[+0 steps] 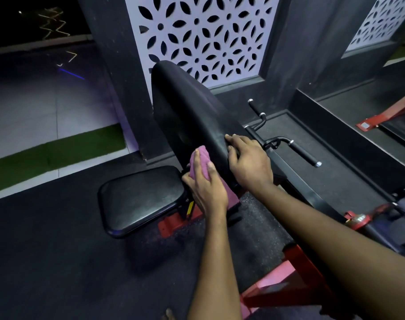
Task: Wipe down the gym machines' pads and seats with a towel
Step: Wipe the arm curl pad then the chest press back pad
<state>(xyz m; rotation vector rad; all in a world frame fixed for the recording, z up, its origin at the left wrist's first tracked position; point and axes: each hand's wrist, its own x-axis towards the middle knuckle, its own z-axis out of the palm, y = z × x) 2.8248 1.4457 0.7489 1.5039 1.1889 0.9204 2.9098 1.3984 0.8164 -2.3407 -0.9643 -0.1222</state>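
A long black padded backrest of vinyl (192,112) rises tilted from the lower right towards the upper left, in front of a white panel cut with a flower-shaped lattice (201,31). The left grip (206,183), a bare hand, holds a bunched pink terry towel (198,162): the fingers lie along the cloth, the thumb tucks in at its left side, and the towel is pressed against the lower left face of the backrest, so it sits between palm and pad with its upper end poking out past the fingertips. The right grip (250,162), also a bare hand, is just beside it on the right, its fingers bent over the backrest's near edge and clasping it. The 2 grips are close together but apart, with the edge of the pad between them. Below and left of the towel sits a black, square, cushioned seat pad (141,197), lying roughly level on a red metal frame (174,224). Right of the backrest, black bar handles with chrome ends (303,153) stick out from the machine. Everything stands on a dark rubber floor (58,262), with a strip of green turf (58,155) further off on the left.
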